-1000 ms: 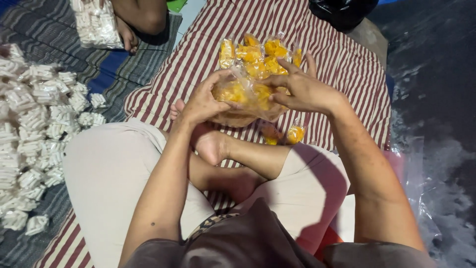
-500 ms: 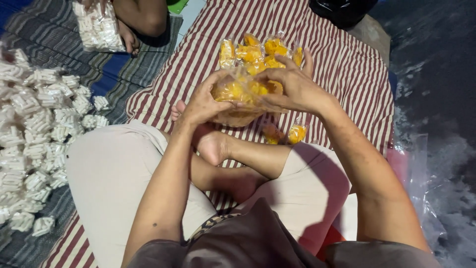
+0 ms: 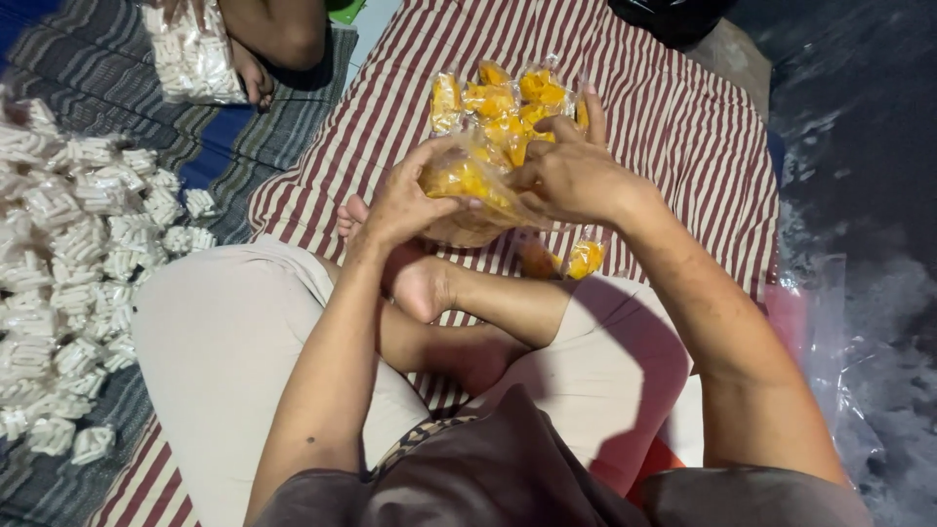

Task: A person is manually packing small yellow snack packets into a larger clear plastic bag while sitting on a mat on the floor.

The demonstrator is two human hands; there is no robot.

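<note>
I sit cross-legged on a red-and-white striped cloth [image 3: 673,107]. Both hands hold a clear plastic bag of orange snack pieces [image 3: 467,185] above my feet. My left hand [image 3: 400,200] grips its near left side. My right hand [image 3: 571,176] closes over its top right, fingers pinching the plastic. Just beyond lie several small sealed packets of the same orange snack [image 3: 498,93]. One more orange packet [image 3: 584,259] rests on the cloth by my right knee.
A heap of small packets of white snack [image 3: 68,273] covers a blue striped mat on the left. Another person's leg and a large bag of white pieces [image 3: 195,54] are at the top left. Crumpled clear plastic [image 3: 859,390] lies at the right.
The hands have worked slightly on the bag, my right fingers shifting over its top. The bag stays in the same place above my feet.
</note>
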